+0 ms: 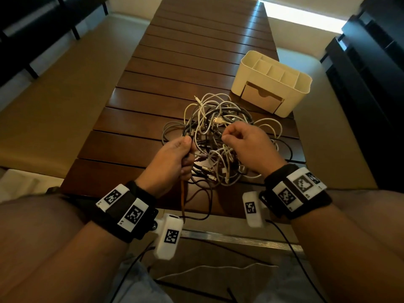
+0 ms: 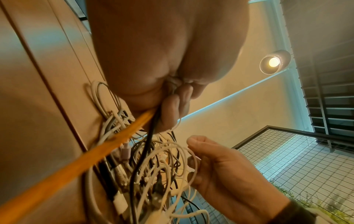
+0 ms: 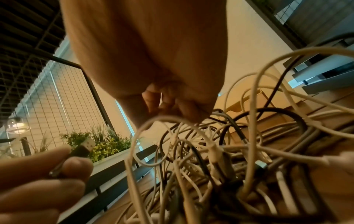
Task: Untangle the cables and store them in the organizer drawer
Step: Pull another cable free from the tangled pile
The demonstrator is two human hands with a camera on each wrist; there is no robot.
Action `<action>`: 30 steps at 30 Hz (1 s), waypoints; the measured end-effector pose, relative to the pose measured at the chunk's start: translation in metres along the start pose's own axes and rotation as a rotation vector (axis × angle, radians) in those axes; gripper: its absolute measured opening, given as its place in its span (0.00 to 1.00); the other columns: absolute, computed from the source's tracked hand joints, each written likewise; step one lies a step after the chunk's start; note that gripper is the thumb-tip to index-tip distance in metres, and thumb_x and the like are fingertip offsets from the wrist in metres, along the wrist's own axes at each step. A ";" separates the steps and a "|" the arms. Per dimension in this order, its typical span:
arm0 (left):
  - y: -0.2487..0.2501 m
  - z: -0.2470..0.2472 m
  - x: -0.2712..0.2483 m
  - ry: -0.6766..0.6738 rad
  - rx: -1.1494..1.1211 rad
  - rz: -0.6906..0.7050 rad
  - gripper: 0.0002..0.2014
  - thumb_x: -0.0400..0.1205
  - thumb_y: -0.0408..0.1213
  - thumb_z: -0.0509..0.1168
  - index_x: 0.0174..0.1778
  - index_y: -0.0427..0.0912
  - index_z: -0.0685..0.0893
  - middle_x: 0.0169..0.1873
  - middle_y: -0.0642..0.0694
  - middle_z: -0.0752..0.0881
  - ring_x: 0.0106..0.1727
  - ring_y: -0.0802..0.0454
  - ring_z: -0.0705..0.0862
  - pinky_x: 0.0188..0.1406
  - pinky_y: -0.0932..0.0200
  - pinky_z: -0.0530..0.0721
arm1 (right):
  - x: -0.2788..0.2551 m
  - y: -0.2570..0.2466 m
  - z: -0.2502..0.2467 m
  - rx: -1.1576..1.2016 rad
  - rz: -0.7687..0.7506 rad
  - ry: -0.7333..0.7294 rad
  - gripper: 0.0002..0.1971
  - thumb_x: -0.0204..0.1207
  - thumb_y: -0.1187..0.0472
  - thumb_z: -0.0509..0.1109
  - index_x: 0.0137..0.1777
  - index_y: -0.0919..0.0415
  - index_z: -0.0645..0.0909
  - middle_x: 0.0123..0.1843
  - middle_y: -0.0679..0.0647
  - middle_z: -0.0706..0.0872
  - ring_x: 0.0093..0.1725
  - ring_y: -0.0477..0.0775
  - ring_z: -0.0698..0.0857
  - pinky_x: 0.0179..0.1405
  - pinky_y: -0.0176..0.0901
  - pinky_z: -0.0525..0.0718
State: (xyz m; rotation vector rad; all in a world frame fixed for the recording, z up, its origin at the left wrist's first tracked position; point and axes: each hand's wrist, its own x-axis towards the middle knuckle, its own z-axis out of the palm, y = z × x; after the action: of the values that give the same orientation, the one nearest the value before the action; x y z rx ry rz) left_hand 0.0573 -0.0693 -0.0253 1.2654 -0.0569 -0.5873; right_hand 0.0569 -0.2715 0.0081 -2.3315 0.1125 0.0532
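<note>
A dark slatted wooden table [image 1: 175,68] is running away from the person, between pale cushioned benches. A tangle of cables [image 1: 220,136] (white, grey and black) is lying at its near end, close to a cream organizer [image 1: 273,82] whose drawer [image 1: 261,96] is sitting closed. The left hand [image 1: 175,162] is gripping an orange cable [image 2: 76,165] and a black cable [image 2: 147,144] in curled fingers. The right hand [image 1: 247,145] is hovering over the tangle, fingers curled in and pinching 1 white strand.
</note>
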 end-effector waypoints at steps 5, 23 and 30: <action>0.000 0.001 0.000 -0.008 0.001 0.000 0.16 0.93 0.43 0.48 0.44 0.41 0.74 0.24 0.50 0.67 0.22 0.56 0.61 0.22 0.61 0.61 | 0.002 0.007 0.002 -0.040 0.098 -0.104 0.01 0.83 0.55 0.69 0.50 0.49 0.82 0.43 0.47 0.86 0.35 0.44 0.87 0.34 0.38 0.80; 0.001 -0.001 0.000 -0.025 0.005 -0.003 0.16 0.93 0.44 0.48 0.44 0.42 0.74 0.24 0.52 0.68 0.21 0.56 0.62 0.19 0.64 0.64 | 0.001 0.001 0.005 0.240 -0.072 0.093 0.05 0.81 0.60 0.72 0.52 0.48 0.86 0.46 0.47 0.84 0.40 0.39 0.81 0.39 0.31 0.79; 0.000 0.000 0.000 -0.019 0.007 -0.003 0.16 0.93 0.43 0.48 0.44 0.42 0.74 0.23 0.51 0.68 0.21 0.56 0.62 0.20 0.63 0.62 | -0.004 -0.008 -0.006 0.415 0.094 -0.049 0.04 0.88 0.58 0.62 0.56 0.55 0.78 0.36 0.56 0.86 0.28 0.53 0.84 0.26 0.38 0.83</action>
State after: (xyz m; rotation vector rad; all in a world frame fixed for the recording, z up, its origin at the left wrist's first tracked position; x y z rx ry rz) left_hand 0.0577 -0.0689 -0.0251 1.2669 -0.0728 -0.6018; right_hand 0.0538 -0.2698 0.0184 -1.9084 0.1899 0.1219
